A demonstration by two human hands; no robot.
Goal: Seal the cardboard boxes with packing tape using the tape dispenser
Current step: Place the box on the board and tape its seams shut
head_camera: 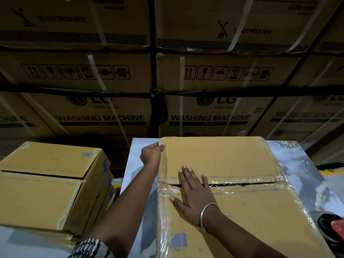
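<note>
Right hand (pixel 193 194) lies flat, fingers straight, pressing the flaps at the box (pixel 232 211) seam; left hand (pixel 151 152) pinches the ten o'clock corner to steady it.

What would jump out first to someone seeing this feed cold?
Centre frame, the cardboard box on the table: the right hand lies flat across its centre seam, which still gapes under crinkled clear tape, while the left hand grips the far left corner. Behind rises a wall of strapped washing machine cartons, and a second box sits left.
</note>
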